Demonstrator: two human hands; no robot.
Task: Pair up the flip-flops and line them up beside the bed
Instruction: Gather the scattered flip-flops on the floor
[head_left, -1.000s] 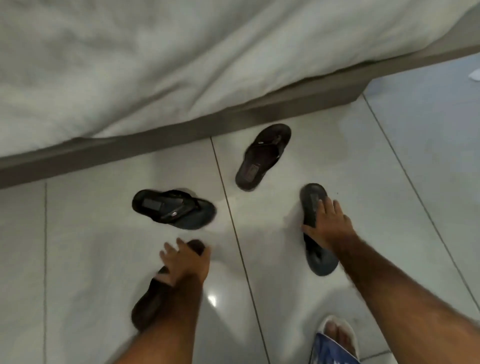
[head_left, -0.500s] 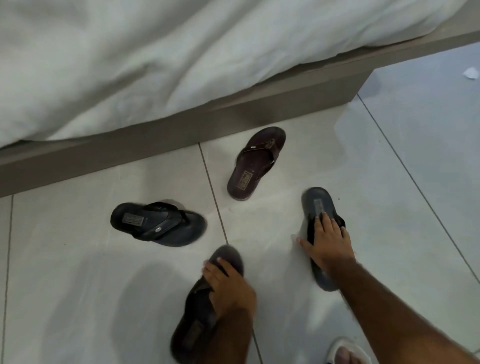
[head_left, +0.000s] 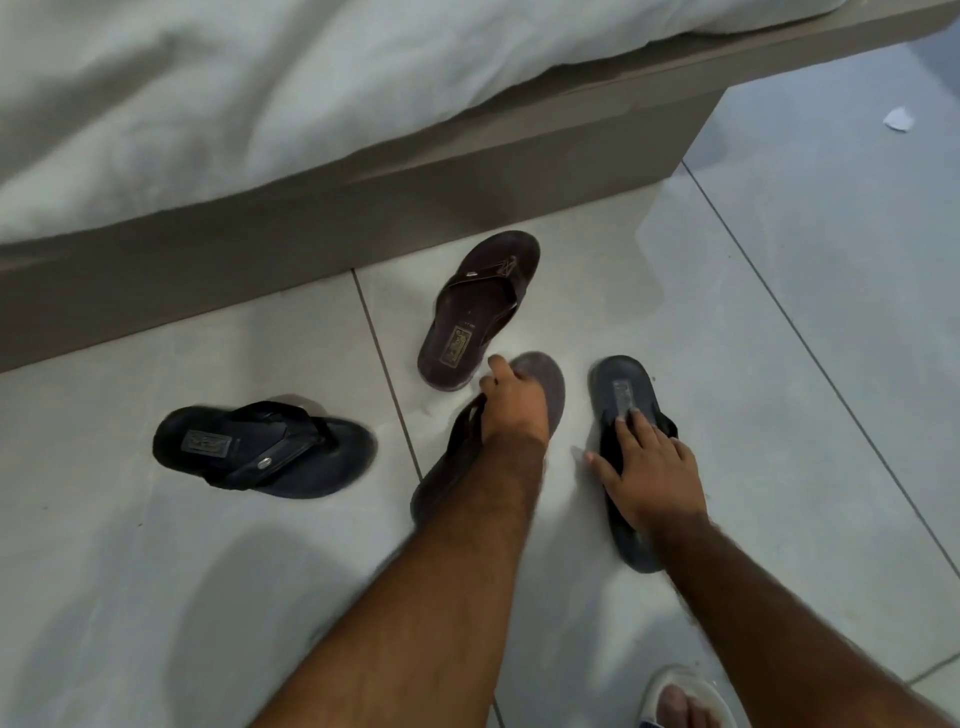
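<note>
Several flip-flops lie on the pale tiled floor beside the bed. A brown flip-flop (head_left: 475, 312) rests alone near the bed base, toe toward the bed. My left hand (head_left: 514, 405) grips a second brown flip-flop (head_left: 548, 382) by its strap, just below the first one. My right hand (head_left: 652, 475) lies flat over the strap of a dark blue-black flip-flop (head_left: 621, 387) to the right. Another black flip-flop (head_left: 260, 449) lies sideways on the left, untouched.
The grey bed base (head_left: 363, 208) runs diagonally across the top, with a white duvet (head_left: 260, 93) hanging over it. A scrap of white paper (head_left: 898, 119) lies far right. My foot in a white sandal (head_left: 680, 701) shows at the bottom edge.
My left hand has carried the brown flip-flop to the right and up, close to the other brown one. My right hand has stayed on the dark flip-flop. The view has shifted left.
</note>
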